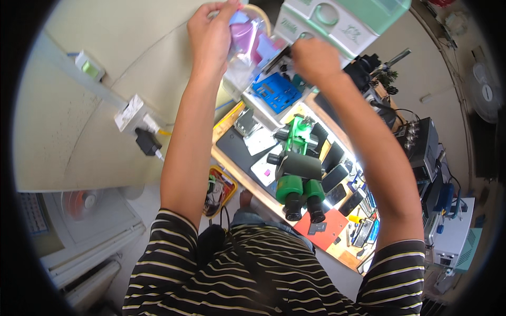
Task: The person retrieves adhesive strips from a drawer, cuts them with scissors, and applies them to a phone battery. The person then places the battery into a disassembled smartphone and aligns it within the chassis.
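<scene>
My left hand (pixel 212 37) is raised at the top of the view, its fingers pinched at the upper edge of a clear plastic bag (pixel 245 50). Purple and light-blue pieces show through the bag. To the right, my right hand (pixel 318 60) is smeared by motion, its fingers curled in front of a white and pale-green plastic cabinet (pixel 340 26). A dark, narrow object (pixel 278 59) lies close to those fingers; whether they grip it is unclear. Just below, between my arms, is a blue tray-like holder (pixel 277 92) on a white box.
A green and black microscope (pixel 299 166) stands over the workbench. Several phones (pixel 334 178) and small tools lie beside it, with a red mat (pixel 327 231) at the near edge. A wall socket with a black charger (pixel 147 142) is at left, instruments (pixel 421 145) at right.
</scene>
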`<state>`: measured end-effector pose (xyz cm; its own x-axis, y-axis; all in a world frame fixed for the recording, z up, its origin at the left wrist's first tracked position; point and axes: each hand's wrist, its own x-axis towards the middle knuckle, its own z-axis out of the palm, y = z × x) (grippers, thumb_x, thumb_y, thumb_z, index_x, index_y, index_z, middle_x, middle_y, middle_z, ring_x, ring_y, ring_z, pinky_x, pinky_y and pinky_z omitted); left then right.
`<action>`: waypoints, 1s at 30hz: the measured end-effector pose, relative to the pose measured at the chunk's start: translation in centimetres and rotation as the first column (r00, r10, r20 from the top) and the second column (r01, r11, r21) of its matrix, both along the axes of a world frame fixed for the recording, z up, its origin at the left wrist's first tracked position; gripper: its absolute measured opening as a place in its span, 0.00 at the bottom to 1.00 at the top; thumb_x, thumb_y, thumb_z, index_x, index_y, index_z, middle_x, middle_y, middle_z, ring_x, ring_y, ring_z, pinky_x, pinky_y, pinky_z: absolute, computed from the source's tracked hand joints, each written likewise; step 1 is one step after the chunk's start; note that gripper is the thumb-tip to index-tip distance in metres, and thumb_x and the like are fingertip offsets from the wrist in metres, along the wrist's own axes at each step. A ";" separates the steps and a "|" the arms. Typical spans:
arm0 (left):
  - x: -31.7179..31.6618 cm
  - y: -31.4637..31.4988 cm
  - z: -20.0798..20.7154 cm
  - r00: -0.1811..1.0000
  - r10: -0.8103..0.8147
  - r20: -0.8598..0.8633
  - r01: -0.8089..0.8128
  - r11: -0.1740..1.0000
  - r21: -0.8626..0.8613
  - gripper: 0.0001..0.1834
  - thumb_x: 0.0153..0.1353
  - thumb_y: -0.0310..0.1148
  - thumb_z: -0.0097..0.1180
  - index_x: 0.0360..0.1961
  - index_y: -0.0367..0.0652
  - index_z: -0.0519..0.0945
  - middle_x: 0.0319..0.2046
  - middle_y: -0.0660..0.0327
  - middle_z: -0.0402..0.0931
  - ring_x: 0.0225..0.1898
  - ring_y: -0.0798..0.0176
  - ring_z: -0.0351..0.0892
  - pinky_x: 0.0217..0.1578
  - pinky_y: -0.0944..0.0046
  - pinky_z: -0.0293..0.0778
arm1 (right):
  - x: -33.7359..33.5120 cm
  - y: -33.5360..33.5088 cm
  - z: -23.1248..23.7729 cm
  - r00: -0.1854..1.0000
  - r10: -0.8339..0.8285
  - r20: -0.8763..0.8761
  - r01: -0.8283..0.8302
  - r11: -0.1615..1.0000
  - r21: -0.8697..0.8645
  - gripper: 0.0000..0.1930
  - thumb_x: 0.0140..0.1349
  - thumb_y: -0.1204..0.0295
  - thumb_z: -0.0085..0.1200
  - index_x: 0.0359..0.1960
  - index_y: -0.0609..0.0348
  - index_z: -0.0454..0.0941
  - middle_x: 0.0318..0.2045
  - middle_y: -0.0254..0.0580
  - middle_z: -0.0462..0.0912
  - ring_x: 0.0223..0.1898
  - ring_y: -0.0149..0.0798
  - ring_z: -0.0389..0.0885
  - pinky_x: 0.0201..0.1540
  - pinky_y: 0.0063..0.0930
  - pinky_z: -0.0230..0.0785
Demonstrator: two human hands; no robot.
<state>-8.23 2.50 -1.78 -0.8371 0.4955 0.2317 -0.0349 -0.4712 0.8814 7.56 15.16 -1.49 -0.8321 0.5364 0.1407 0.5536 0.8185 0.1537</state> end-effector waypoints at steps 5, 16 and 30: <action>-0.1 -0.7 -0.4 0.992 -0.111 0.063 0.114 0.992 -0.053 0.13 0.66 0.37 0.66 0.37 0.36 0.83 0.32 0.59 0.83 0.30 0.69 0.80 0.34 0.67 0.78 | 1.7 0.1 1.8 0.985 -0.028 -0.168 0.012 0.995 -0.098 0.12 0.64 0.65 0.58 0.43 0.53 0.89 0.34 0.57 0.87 0.39 0.58 0.86 0.46 0.49 0.79; 6.7 3.1 -6.0 0.621 -0.221 -0.752 -0.463 0.670 -0.580 0.21 0.65 0.43 0.63 0.49 0.36 0.80 0.41 0.38 0.82 0.43 0.32 0.82 0.46 0.44 0.77 | 4.6 0.2 5.2 0.984 -0.051 -0.173 0.020 0.984 -0.175 0.13 0.60 0.65 0.63 0.42 0.59 0.88 0.32 0.56 0.87 0.38 0.57 0.86 0.46 0.45 0.78; 9.1 -4.8 -2.7 0.518 -0.498 -0.695 -0.374 0.599 -0.708 0.27 0.68 0.56 0.53 0.46 0.40 0.83 0.47 0.54 0.83 0.57 0.48 0.76 0.63 0.27 0.54 | 4.0 -2.4 2.8 0.993 -0.098 -0.059 0.077 0.957 -0.279 0.26 0.60 0.66 0.59 0.57 0.70 0.71 0.39 0.67 0.86 0.43 0.64 0.86 0.50 0.53 0.78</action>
<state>0.90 -2.30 -4.45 -0.4408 0.8590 0.2603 0.8359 0.2873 0.4676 11.61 12.71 1.32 -0.7733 0.6331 0.0347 0.6263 0.7713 -0.1136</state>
